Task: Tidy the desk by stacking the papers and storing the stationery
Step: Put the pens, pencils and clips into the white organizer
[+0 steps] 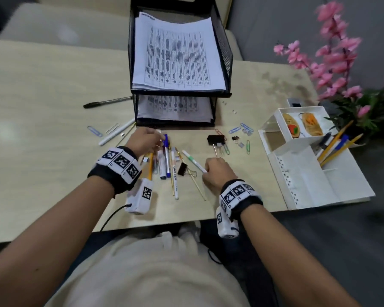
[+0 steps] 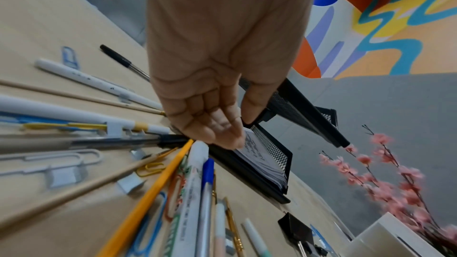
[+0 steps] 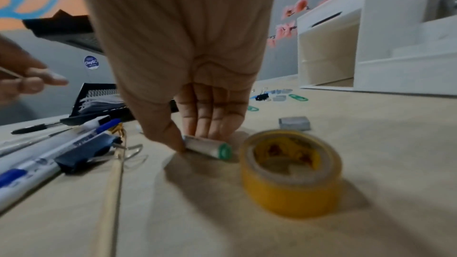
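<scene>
White pen [image 1: 194, 163], slim cylinder, green-banded end: pinched by right hand [image 1: 217, 172]. Left hand [image 1: 143, 140]: fingers loosely extended over the pen pile, holding nothing.

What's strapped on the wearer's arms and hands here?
Bare forearms, no sleeves or gloves. Each wrist has a black band ringed with white square-code tags, plus a white tagged camera pod slung beneath. A thin black cable trails from the left pod.

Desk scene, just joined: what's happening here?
A person is tidying scattered stationery. The right hand pinches a white pen with green end lying on the desk. The left hand reaches over the pen pile, apparently holding a thin stick. Papers already sit in the black tray; some pens stand in the white organizer.
</scene>
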`<action>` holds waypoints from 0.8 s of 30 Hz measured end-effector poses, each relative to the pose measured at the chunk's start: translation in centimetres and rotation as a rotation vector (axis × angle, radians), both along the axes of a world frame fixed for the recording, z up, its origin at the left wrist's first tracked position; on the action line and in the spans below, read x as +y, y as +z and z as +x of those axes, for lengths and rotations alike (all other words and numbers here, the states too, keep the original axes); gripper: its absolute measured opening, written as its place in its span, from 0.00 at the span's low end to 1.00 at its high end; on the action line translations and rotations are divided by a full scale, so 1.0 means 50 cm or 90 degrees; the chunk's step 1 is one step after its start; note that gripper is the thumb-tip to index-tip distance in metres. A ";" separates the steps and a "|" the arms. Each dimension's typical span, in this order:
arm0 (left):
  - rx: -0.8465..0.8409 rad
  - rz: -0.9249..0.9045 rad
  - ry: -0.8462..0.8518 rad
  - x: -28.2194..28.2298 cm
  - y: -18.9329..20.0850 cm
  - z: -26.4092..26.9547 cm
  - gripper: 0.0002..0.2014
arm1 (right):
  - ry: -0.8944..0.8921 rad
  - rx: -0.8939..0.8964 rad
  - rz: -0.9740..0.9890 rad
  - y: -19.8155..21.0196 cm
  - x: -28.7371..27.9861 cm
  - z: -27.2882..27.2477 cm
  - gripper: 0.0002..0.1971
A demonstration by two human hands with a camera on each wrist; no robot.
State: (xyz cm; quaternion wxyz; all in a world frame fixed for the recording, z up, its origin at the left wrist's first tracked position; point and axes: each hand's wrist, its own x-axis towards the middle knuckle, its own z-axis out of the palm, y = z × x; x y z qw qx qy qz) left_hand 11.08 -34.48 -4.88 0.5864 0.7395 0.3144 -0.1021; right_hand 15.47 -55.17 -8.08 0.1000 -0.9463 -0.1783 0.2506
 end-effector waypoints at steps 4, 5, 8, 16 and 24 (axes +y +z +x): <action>0.025 -0.080 -0.005 -0.002 0.009 -0.014 0.09 | -0.122 -0.018 0.149 0.023 0.022 -0.003 0.04; 0.036 -0.099 -0.019 -0.007 0.011 -0.016 0.11 | -0.125 -0.006 0.214 0.038 0.036 -0.005 0.04; 0.034 -0.164 -0.050 -0.020 0.011 -0.021 0.15 | -0.048 0.054 0.329 0.088 0.094 -0.023 0.08; -0.069 -0.219 0.231 0.042 -0.005 -0.036 0.18 | -0.073 0.104 0.132 0.030 0.112 -0.086 0.09; -0.034 -0.288 0.193 0.049 -0.014 -0.054 0.19 | -0.121 0.064 0.040 0.017 0.097 -0.119 0.06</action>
